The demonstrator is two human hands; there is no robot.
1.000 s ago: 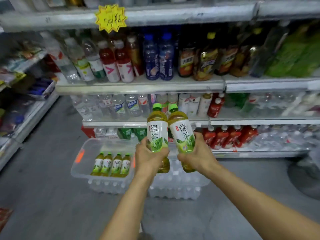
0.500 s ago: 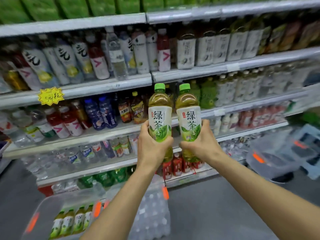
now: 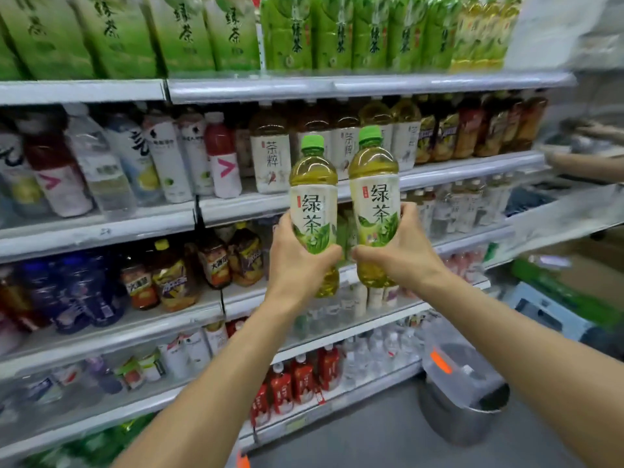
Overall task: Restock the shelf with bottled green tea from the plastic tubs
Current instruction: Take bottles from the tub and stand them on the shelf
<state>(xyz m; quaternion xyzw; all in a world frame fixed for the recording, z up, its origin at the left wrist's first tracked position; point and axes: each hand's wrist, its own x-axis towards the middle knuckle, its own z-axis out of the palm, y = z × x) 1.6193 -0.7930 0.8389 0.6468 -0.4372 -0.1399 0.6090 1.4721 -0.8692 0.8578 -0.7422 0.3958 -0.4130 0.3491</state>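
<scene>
Tea bottles (image 3: 314, 211) in both hands (image 3: 347, 261)

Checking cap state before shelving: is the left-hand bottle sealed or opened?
Capped: the left bottle wears its green cap, tea nearly to the neck. Whether the seal is intact is too small to tell.

The top shelf (image 3: 337, 86) is packed edge to edge with green tea bottles (image 3: 293, 32), leaving no gap. The shelf below (image 3: 439, 173) is lined with tea bottles (image 3: 270, 157) right behind the two raised bottles (image 3: 314, 204). Open aisle floor (image 3: 388, 434) lies below the arms, with a plastic tub (image 3: 456, 366) near the right
</scene>
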